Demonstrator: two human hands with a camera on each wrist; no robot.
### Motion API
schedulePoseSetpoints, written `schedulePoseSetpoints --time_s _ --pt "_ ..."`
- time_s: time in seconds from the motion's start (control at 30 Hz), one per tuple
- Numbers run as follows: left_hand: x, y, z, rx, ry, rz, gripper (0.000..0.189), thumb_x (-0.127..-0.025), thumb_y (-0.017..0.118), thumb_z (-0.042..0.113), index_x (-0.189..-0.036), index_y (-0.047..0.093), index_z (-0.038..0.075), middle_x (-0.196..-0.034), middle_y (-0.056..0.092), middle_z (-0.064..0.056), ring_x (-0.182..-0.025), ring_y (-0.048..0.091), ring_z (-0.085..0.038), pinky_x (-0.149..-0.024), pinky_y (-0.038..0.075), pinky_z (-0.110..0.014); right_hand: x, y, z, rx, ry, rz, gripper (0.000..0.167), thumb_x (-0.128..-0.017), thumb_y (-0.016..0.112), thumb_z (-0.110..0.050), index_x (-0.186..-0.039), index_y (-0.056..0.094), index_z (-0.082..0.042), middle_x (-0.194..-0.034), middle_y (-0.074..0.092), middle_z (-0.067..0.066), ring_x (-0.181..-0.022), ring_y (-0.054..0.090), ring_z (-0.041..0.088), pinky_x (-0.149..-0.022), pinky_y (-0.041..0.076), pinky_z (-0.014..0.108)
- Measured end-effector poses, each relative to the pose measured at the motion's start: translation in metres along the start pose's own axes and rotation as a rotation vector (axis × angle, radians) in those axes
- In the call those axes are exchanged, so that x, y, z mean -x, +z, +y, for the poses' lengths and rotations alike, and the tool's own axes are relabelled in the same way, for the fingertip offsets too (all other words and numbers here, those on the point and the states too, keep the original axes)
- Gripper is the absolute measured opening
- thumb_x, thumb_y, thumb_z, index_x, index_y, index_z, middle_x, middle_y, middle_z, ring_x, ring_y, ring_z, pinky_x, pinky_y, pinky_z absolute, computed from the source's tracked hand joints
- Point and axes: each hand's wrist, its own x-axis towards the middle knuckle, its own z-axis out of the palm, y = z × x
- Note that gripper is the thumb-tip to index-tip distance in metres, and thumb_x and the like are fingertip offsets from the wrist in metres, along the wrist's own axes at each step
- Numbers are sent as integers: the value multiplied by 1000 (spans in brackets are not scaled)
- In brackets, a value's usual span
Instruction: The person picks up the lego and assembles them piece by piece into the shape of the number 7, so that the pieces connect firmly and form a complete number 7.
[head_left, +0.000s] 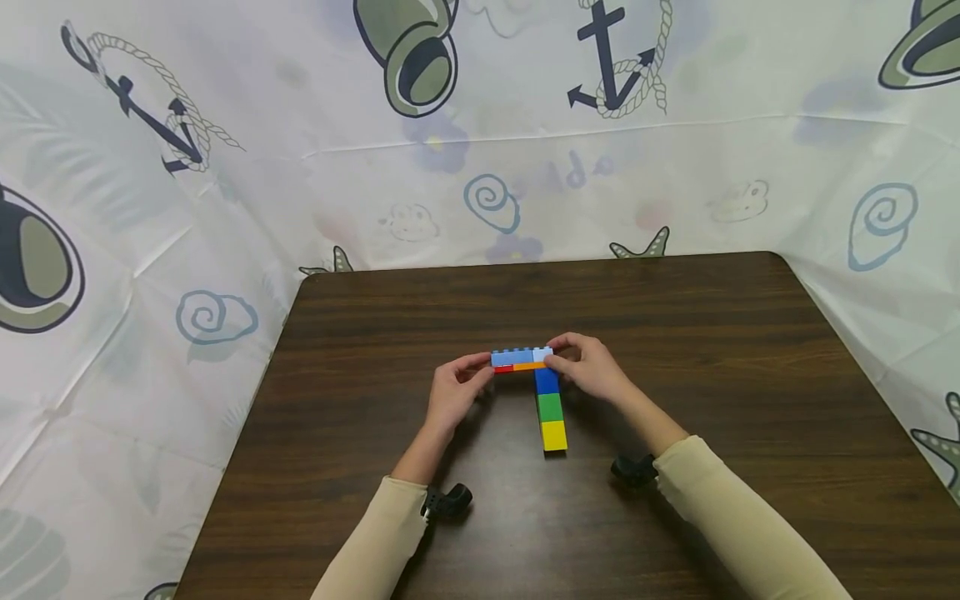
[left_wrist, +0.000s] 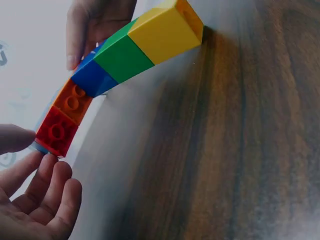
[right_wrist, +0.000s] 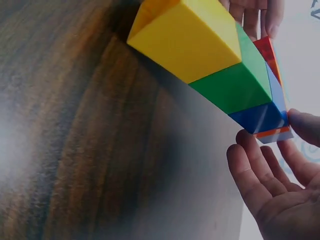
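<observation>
Both hands hold one assembly of toy building bricks between them. Its long leg is made of a yellow brick point(head_left: 553, 436), a green brick point(head_left: 551, 407) and a blue brick point(head_left: 547, 382). Across the blue end runs a bar with a thin red brick point(left_wrist: 56, 131) and a thin orange brick point(left_wrist: 73, 101) on one side. A light blue brick point(head_left: 512, 357) and a paler brick point(head_left: 542, 355) form the bar's studded side. My left hand point(head_left: 450, 395) pinches the bar's red end. At the corner by the blue brick, my right hand point(head_left: 596, 368) pinches the other end.
A dark wood-grain table point(head_left: 337, 467) lies beneath the hands. Behind it and at its sides hangs a white patterned cloth point(head_left: 300, 200). Dark wrist devices are on the left cuff point(head_left: 447, 502) and right cuff point(head_left: 634, 471).
</observation>
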Motion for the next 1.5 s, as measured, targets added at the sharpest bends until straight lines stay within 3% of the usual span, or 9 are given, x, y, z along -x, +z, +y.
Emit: schedulePoseSetpoints --time_s 0.3,0.77,1.2,1.5 --pt "5 -4 -6 -57 -69 -37 24 -92 69 12 -115 72 6 -99 71 -8 -84 67 -33 -64 55 -34 1 8 7 46 11 -13 34 -95 67 -17 -126 64 -4 -123 63 16 -84 64 24 -71 57 33" --pt "10 -4 -4 -209 -21 -68 29 -96 65 25 -120 71 10 -97 73 -7 -80 68 -28 -63 54 -29 -2 11 15 92 26 -12 32 -94 67 -14 -125 65 -6 -119 65 13 -88 65 22 -69 56 31" --pt "8 -2 -9 -231 -36 -80 29 -96 64 23 -122 70 10 -91 71 -9 -73 65 -24 -57 52 -30 -2 10 19 89 27 -50 34 -95 66 -14 -127 63 -5 -120 64 14 -90 64 23 -71 56 32" --pt "8 -2 -10 -290 -4 -88 29 -96 64 21 -122 70 10 -103 71 -3 -77 62 -17 -69 51 -31 -1 8 19 67 27 -65 35 -95 66 -16 -128 62 -4 -120 64 14 -93 65 24 -73 57 33"
